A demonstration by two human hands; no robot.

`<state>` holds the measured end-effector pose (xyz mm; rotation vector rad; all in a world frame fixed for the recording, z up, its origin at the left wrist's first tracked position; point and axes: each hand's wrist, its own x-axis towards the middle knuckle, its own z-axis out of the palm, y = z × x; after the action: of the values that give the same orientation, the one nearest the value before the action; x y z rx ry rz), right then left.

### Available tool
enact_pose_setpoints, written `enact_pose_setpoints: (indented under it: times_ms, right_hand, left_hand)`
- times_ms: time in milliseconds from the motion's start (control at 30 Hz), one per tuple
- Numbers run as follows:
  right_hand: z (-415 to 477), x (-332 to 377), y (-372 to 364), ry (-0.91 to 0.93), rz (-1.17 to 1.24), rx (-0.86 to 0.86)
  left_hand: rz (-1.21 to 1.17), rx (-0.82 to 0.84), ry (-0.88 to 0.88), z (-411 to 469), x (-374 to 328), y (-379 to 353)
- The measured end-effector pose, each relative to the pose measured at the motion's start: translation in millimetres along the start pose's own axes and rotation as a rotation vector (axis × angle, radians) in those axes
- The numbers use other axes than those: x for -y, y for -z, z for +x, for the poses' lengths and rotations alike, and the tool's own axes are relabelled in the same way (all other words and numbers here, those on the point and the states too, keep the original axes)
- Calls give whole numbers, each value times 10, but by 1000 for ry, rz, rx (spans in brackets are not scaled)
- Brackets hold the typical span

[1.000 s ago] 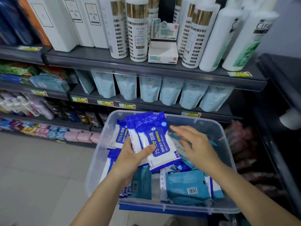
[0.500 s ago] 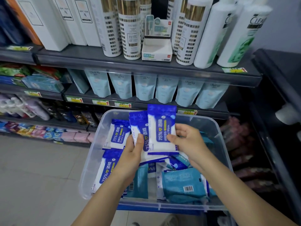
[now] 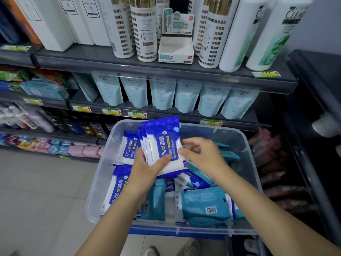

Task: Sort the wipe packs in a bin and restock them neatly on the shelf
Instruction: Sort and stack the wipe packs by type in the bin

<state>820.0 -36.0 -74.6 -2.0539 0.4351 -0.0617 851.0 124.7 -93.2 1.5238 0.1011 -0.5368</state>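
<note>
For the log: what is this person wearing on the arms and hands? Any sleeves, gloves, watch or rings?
Nothing shows on either. The left hand and right hand are ungloved, with no rings visible. The left forearm and right forearm are bare down to the frame's bottom edge: no sleeve, cuff, watch or bracelet in view.

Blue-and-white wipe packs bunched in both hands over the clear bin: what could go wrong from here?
The stack of blue-and-white alcohol wipe packs sits fanned unevenly in the left-hand grip; a slick pack could slide out into the clear plastic bin. The right-hand grip only pinches the stack's edge, so squaring it might push one loose. Teal wipe packs lie mixed with blue ones in the bin, so a wrong kind could join the stack.
</note>
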Motion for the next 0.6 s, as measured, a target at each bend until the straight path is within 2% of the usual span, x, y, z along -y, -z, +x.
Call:
enact_pose_setpoints:
  times_ms: [67,167,200,267,500,600]
  right_hand:
    - [34,-158,6,49,-275,51]
    - [-19,-430,-126,90,-753,334]
    - [-36,-508,-182,117,-886,376]
    - [-40,-598,-259,165,-1026,353]
    - [39,-613,-228,236,-1073,293]
    - [49,-625,-105,139,-852,142]
  left_hand:
    - [-26,-88,-8,34,-11,89]
    - [-90,-170,-24,90,-44,251]
    - [-100,-182,-29,103,-57,301]
    - [-122,-201,-39,98,-93,376]
    - [-130,-201,-21,53,-83,436]
    - [-117,-176,-16,45,-43,419]
